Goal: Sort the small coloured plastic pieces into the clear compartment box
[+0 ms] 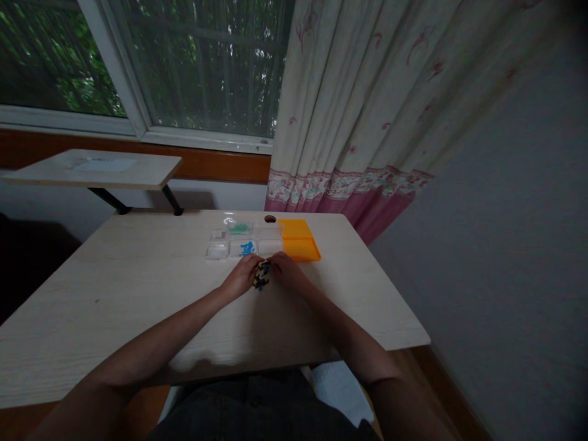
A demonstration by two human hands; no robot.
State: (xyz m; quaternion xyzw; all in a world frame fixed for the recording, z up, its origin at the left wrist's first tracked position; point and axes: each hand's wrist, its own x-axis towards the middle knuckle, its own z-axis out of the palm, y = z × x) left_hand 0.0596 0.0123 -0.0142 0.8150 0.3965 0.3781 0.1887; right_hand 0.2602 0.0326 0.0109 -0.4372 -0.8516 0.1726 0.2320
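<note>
Head view: the pale table (151,263) is the largest working surface, and the orange tray (301,250) on it serves as the landmark. Clear compartments (271,247) spread leftward from the orange tray's left side. The left hand (241,277) is left of the orange tray and nearer the person; the right hand (287,271) is just in front of the tray's near left corner.

Between them, left of and nearer than the orange tray, is a small cluster (261,275) in black, yellow and blue. It looks like hard plastic bricks, so it should be very light and stiff, not very slippery, but liable to part at its joints if squeezed or twisted unevenly. The solid middle would be the safest hold, away from protruding bits.

The cluster sits at the left fingertips, closed in a pinch along its left side, its lower end projecting toward the person. The right fingers are curled at its upper right; whether they grip it cannot be told. Smallest are loose blue pieces (247,248), left of the orange tray.
</note>
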